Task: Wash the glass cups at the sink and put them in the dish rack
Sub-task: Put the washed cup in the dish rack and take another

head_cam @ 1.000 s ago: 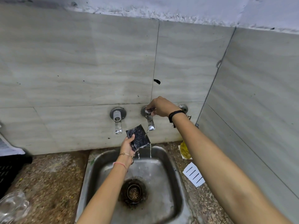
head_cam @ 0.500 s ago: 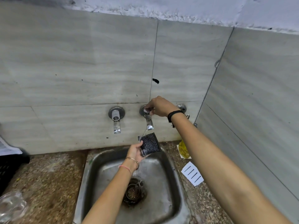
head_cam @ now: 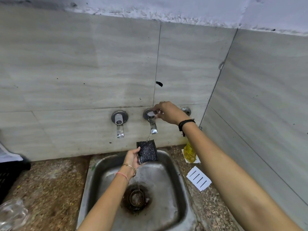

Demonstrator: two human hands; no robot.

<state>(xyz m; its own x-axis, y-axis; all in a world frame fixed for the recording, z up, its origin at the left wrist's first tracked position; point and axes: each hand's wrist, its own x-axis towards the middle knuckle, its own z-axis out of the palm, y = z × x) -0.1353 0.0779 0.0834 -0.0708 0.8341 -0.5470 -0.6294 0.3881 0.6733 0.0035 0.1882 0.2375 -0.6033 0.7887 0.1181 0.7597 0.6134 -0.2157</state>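
Observation:
My left hand [head_cam: 132, 158] holds a black scrub pad [head_cam: 147, 152] over the steel sink [head_cam: 175, 177], under a thin stream from the right tap [head_cam: 152, 123]. My right hand [head_cam: 168, 112] pinches that tap's handle on the wall. A clear glass cup [head_cam: 12, 214] lies blurred at the bottom left corner on the speckled counter [head_cam: 50, 184]. The black dish rack [head_cam: 10, 174] shows only its edge at the far left.
A second tap [head_cam: 120, 121] sits left of the running one. A yellow bottle of dish liquid [head_cam: 190, 152] and a white slotted soap holder [head_cam: 199, 178] stand on the counter right of the sink. The drain strainer [head_cam: 137, 198] is in the basin's middle.
My left hand has shifted the scrub pad right, directly under the right tap's stream. My right hand stays on the tap handle.

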